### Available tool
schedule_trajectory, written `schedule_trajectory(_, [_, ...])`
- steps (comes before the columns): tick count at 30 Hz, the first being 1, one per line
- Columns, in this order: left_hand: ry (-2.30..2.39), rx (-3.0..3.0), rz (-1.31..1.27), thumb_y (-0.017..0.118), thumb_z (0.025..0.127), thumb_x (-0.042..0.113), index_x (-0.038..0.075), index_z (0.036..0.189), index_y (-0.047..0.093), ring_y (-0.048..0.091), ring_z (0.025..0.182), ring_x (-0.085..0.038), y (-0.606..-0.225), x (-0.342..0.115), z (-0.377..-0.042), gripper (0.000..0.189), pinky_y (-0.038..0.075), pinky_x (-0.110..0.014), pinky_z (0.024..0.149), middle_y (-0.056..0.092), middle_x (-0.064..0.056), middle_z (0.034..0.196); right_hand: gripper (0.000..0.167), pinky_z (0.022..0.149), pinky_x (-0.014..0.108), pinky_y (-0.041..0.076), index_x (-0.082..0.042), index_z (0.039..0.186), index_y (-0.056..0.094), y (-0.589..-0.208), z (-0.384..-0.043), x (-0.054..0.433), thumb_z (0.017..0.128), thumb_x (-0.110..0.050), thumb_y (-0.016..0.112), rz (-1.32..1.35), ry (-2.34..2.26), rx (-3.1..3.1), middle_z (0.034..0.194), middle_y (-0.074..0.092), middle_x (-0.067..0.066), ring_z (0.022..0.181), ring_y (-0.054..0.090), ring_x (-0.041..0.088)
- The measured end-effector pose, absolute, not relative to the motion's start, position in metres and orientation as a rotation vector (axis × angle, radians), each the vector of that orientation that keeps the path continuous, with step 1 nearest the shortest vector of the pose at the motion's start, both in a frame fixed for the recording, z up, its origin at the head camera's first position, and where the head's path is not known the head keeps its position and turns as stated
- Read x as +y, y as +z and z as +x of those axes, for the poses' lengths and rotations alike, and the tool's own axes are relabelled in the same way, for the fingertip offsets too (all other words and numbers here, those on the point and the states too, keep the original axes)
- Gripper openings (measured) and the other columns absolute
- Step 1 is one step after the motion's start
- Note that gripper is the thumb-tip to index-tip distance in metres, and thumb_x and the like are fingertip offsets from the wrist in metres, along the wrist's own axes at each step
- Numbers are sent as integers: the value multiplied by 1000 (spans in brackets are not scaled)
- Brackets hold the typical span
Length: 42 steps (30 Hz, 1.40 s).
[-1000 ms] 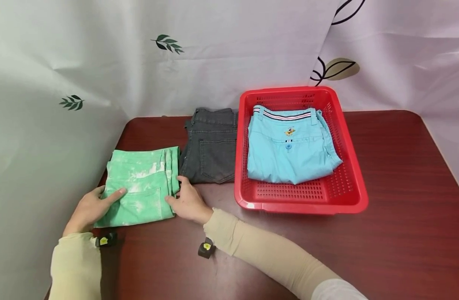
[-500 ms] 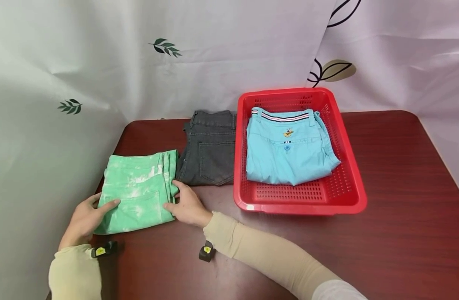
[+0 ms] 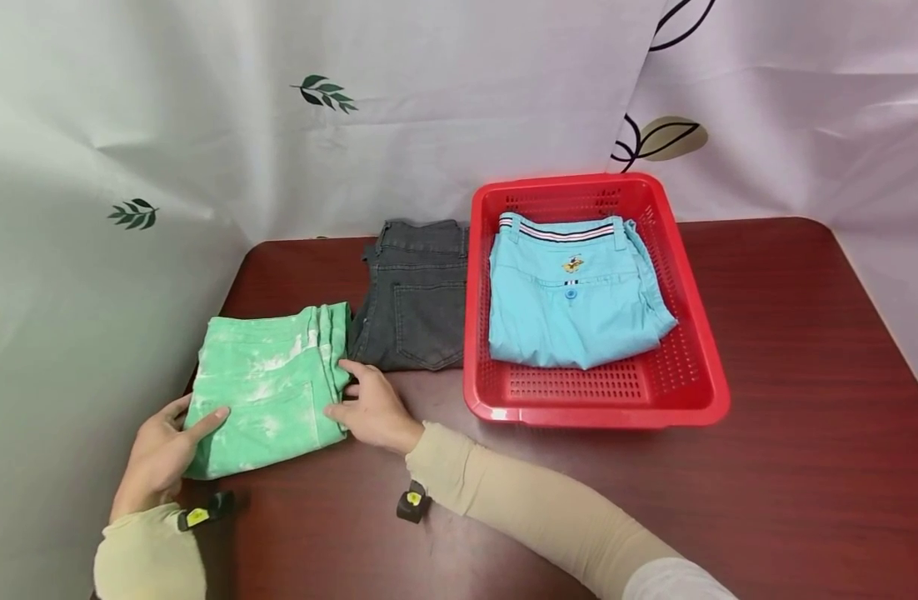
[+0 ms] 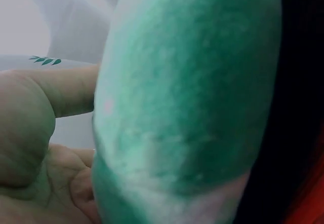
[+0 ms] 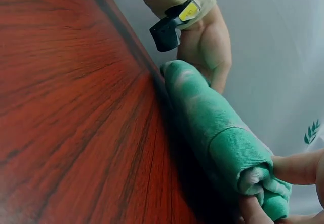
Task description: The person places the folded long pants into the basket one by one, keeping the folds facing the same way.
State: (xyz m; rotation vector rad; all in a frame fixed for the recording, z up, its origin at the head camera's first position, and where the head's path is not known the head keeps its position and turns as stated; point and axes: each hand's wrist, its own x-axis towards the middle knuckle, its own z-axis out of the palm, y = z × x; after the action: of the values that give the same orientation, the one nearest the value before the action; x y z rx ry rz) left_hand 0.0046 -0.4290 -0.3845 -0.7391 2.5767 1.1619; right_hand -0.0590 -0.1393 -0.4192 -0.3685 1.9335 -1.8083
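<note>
A folded pair of green-and-white mottled pants (image 3: 267,392) lies at the left of the table in the head view. My left hand (image 3: 162,450) holds its left edge, thumb on top and the fingers mostly hidden beneath. At the opposite edge, my right hand (image 3: 372,408) pinches the folded layers between thumb and fingers. In the left wrist view the rounded green fold (image 4: 187,92) fills the middle, with the thumb reaching over it. The right wrist view shows the rolled side of the pants (image 5: 223,133) close along the table, the right fingertips (image 5: 296,168) at its near corner.
Behind the green pants lie folded dark grey jeans (image 3: 429,325), partly hidden by the red basket (image 3: 594,417). Light blue folded pants (image 3: 579,325) lie inside that basket. A pale curtain (image 3: 167,108) hangs along the table's back and left sides.
Both hands have drawn the green pants slightly toward the person and left, the left hand moving most. The basket and jeans keep their places on the table.
</note>
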Motion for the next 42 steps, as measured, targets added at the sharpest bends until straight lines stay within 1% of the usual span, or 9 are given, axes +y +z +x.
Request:
schedule_trajectory(3, [1177,2593,-752,59,98,49,-7,158,6,61,78,-1,-386,-427,7,98,54,-24,65,38,-32,144,66,77,19,51,-7,151,45,-418,-60,-139,91,-8,73,-391,-1804,1949,134,52,13,113,62,19])
schedule_trajectory(7, [1208,2619,-758,60,99,47,-7,158,7,63,76,-3,-385,-426,10,96,55,-25,64,43,-26,137,66,79,18,51,-6,151,44,-416,-59,-138,92,-8,72,-407,-1787,1977,137,51,14,114,62,19])
schedule_trajectory(12, [1263,2619,-764,61,98,45,-5,159,7,63,78,-2,-381,-425,12,95,55,-25,65,47,-8,126,66,80,19,51,-6,152,43,-414,-59,-138,92,-6,71,-400,-1788,1963,133,58,14,115,62,19])
schedule_trajectory(18, [1429,2561,-824,67,96,40,0,160,7,63,78,-1,-376,-423,16,97,55,-23,64,48,12,115,67,77,19,51,-5,151,43,-411,-61,-137,91,-4,72,-433,-1799,1937,124,63,13,107,63,14])
schedule_trajectory(20, [1545,2521,-840,70,95,35,1,161,9,64,77,-2,-374,-423,17,96,55,-23,62,50,15,110,67,78,19,51,-6,152,43,-410,-62,-137,91,-4,72,-445,-1809,1918,128,62,12,108,62,13])
schedule_trajectory(25, [1768,2456,-863,74,93,26,2,161,12,66,73,-3,-370,-420,20,95,55,-22,58,55,17,105,67,86,19,50,-8,153,41,-406,-63,-135,92,-4,69,-488,-1857,1859,146,51,11,117,61,16])
schedule_trajectory(27, [1803,2457,-860,75,93,24,2,161,13,66,73,-3,-368,-418,20,94,55,-22,58,56,18,104,67,88,19,50,-7,154,40,-403,-63,-134,93,-3,67,-502,-1870,1843,149,48,12,119,62,18])
schedule_trajectory(36, [1944,2443,-805,73,93,18,2,160,18,66,75,-2,-363,-411,20,88,54,-20,58,61,17,104,66,91,19,49,-9,156,37,-393,-61,-129,95,-3,64,-524,-1851,1903,152,44,14,122,61,22])
schedule_trajectory(42, [1964,2487,-804,69,97,18,-3,157,21,64,70,-3,-363,-404,20,80,53,-20,56,63,14,96,65,95,21,48,-9,156,35,-388,-59,-126,97,-3,61,-544,-1840,1948,158,37,7,124,58,21])
